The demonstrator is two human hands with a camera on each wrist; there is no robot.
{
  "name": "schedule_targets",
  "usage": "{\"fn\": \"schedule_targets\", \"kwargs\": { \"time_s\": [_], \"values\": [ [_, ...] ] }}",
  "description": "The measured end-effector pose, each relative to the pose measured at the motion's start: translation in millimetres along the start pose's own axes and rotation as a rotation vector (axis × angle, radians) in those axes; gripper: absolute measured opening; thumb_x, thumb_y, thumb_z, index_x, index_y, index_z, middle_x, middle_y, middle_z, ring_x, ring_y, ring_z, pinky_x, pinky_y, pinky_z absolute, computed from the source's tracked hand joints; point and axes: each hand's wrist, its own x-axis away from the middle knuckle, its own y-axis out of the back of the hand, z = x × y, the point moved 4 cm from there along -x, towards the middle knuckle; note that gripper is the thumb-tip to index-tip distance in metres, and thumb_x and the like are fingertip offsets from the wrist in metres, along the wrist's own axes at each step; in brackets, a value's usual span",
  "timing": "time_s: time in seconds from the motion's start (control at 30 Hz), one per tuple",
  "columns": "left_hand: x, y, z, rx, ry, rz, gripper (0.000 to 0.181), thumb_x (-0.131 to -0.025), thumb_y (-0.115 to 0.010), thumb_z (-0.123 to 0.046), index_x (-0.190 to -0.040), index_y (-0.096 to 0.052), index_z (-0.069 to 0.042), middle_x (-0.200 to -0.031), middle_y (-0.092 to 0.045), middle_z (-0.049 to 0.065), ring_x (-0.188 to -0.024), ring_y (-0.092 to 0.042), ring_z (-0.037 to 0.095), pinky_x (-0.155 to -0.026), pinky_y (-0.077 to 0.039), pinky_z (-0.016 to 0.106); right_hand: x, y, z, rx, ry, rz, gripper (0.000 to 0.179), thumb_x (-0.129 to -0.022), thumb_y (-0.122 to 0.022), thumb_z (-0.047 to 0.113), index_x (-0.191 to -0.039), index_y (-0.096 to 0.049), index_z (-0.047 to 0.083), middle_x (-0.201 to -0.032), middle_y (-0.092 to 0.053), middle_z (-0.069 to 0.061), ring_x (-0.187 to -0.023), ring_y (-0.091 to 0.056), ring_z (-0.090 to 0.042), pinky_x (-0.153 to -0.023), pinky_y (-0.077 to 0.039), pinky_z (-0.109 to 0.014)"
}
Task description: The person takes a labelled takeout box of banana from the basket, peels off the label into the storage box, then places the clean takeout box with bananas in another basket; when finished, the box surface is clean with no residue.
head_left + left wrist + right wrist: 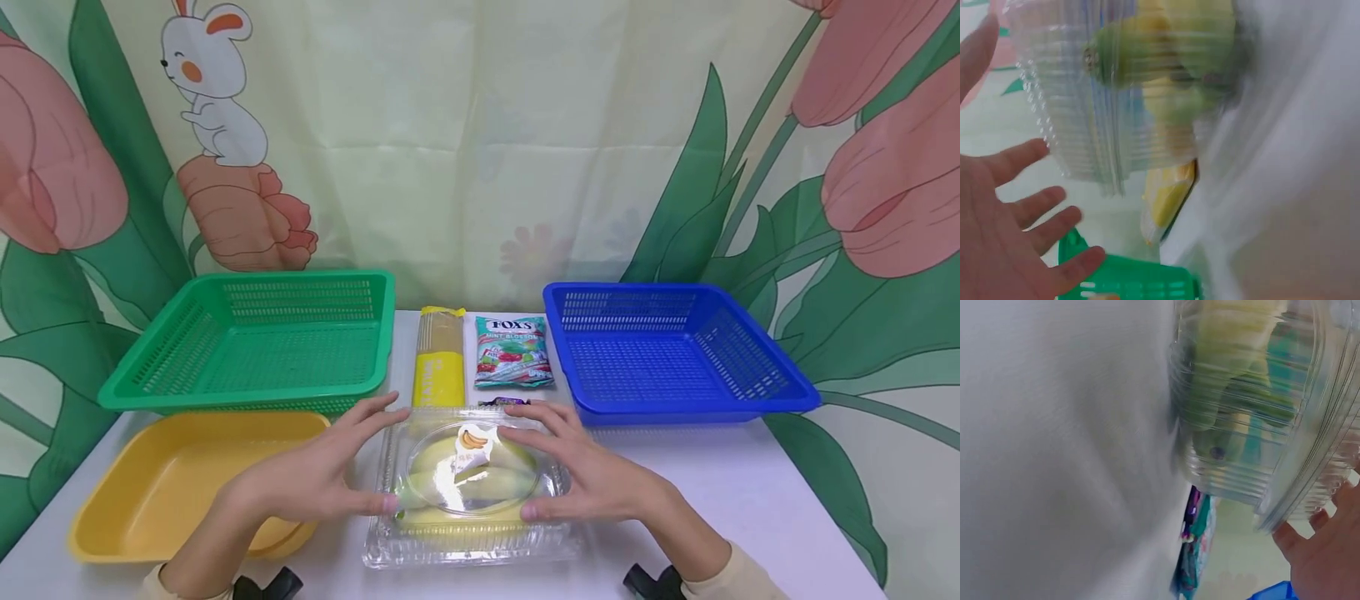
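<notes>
A clear plastic clamshell box (472,550) with yellow-green bananas (468,518) inside lies at the front centre of the table, its lid down and a banana sticker (472,446) on top. My left hand (322,473) is at the box's left side, fingers spread and fairly straight; its fingertips (1041,148) are close to the lid edge in the left wrist view. On the opposite side, my right hand (592,467) reaches over the lid with fingers spread and loosely bent. In the right wrist view its fingertips (1285,532) are right at the lid's rim.
Behind the box lie a yellow-wrapped pasta pack (440,367), a teal FOX'S candy bag (513,354) and a small purple packet (504,402). A green basket (247,400) and yellow basin (187,425) stand left, a blue basket (675,408) right. A printed curtain (420,150) hangs behind.
</notes>
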Motion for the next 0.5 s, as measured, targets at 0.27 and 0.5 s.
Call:
{"fn": "schedule_targets", "kwargs": {
  "time_s": [0.27, 0.5],
  "values": [
    [-14.7, -9.0, -19.0, -0.072, -0.112, -0.186, 0.065, -0.089, -0.071, -0.062, -0.140, -0.043, -0.033, -0.165, -0.028, -0.003, -0.152, -0.027, 0.028, -0.110, -0.036, 0.065, 1.0, -1.2, 2.7, 0.031, 0.004, 0.023, 0.080, -0.087, -0.073, 0.061, -0.157, -0.042, 0.036, -0.165, -0.028, 0.004, -0.149, -0.016, -0.028, -0.105, -0.037, -0.067],
    [-36.5, -14.4, -36.9, -0.127, -0.197, -0.255, 0.042, -0.090, -0.074, -0.055, -0.118, -0.055, -0.030, -0.158, -0.039, -0.003, -0.146, -0.034, 0.023, -0.110, -0.033, 0.064, 0.3, 1.1, 3.7, 0.066, -0.008, -0.006, 0.078, -0.086, -0.073, 0.064, -0.154, -0.045, 0.038, -0.165, -0.030, 0.006, -0.149, -0.019, -0.027, -0.105, -0.037, -0.069]
  ]
}}
